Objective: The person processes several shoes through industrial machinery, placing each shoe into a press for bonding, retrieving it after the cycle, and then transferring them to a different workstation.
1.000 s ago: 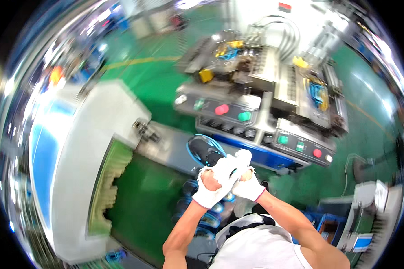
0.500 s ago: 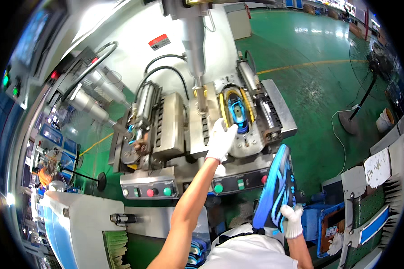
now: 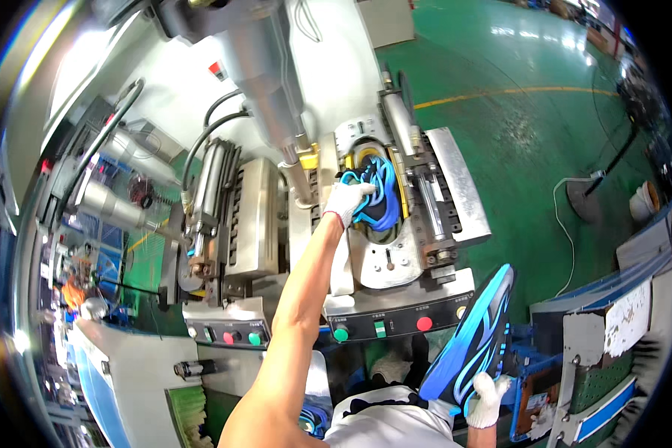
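A blue and black sneaker with light blue trim is tilted on its side in the cavity of the right-hand press station. My left hand, in a white glove, is closed on the upper part of that sneaker, its fingertips partly hidden against the shoe. In front of the machine, at the lower right, a second blue sneaker stands upright with its toe pointing up and its sole facing left. My gloved right hand grips it near the lower end.
A metal cylinder hangs over the machine's middle, left of my working station. The control panel with green and red buttons runs along the front. More blue shoes lie low by my left side. A blue crate stands at right.
My left hand has moved from the station's edge onto the sneaker, which is now tipped up out of its seat. My right hand still holds the other sneaker. The view has shifted.
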The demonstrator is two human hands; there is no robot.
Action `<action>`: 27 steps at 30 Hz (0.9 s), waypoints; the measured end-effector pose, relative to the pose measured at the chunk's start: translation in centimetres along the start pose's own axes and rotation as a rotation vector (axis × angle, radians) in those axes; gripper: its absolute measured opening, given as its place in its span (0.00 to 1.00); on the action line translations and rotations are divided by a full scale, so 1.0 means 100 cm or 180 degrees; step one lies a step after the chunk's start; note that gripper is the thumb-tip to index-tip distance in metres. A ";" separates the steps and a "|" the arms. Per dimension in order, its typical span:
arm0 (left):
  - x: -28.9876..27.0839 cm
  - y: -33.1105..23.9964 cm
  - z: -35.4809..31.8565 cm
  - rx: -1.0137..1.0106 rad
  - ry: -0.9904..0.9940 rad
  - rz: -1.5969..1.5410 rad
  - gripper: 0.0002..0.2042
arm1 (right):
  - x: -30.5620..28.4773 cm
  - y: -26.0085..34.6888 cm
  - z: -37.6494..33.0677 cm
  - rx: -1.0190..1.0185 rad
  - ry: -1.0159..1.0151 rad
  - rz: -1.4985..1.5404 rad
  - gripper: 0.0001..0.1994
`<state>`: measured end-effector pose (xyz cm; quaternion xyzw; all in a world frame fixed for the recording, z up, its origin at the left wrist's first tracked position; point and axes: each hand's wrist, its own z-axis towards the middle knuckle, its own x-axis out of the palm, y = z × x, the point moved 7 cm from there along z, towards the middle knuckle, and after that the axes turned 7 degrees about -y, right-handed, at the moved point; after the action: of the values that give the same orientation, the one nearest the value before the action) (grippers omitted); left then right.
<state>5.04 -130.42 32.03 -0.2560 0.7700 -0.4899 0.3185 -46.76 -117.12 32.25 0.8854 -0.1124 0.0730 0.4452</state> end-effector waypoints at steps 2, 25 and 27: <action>-0.029 0.014 -0.024 -0.0233 0.0035 -0.0098 0.15 | 0.033 0.018 0.003 -0.0160 0.0372 0.0009 0.34; -0.225 0.408 -0.532 -0.2619 -0.3038 0.0710 0.46 | 0.488 -0.031 0.234 -0.2931 0.1798 -0.4290 0.19; -0.209 0.430 -0.500 -0.2033 -0.3766 0.0374 0.45 | 0.471 -0.036 0.281 -0.1408 0.2387 -0.3205 0.11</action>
<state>-21.60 -69.38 13.47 -0.5206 0.5855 0.0027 0.6214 0.38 -143.92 23.61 0.6322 0.4650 0.1344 0.6051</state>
